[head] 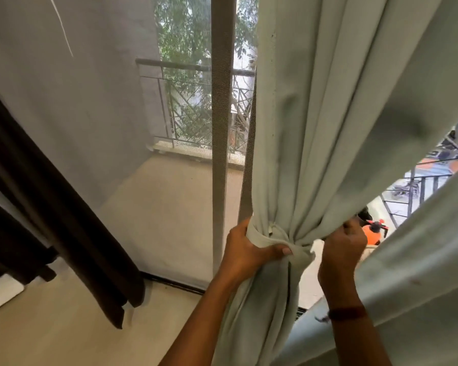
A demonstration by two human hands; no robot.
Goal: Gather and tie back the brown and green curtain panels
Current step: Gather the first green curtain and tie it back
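A pale green curtain panel (328, 128) hangs at the right and is bunched into a narrow waist low down. A matching green tie band (265, 237) wraps that waist. My left hand (246, 249) grips the band and the gathered folds, thumb pressed on the front. My right hand (341, 247) grips the gathered cloth on the right side of the bunch. A second green panel (421, 260) slants across the lower right. The brown curtain panel (50, 207) hangs at the left, held in by a brown tie (16, 268).
A mesh screen door with a vertical grey frame bar (220, 128) stands behind the curtains. Beyond it lie a balcony floor (175, 207) and a metal railing (196, 101). An orange spray bottle (373, 232) sits past my right hand. A white box (3, 294) sits at the left.
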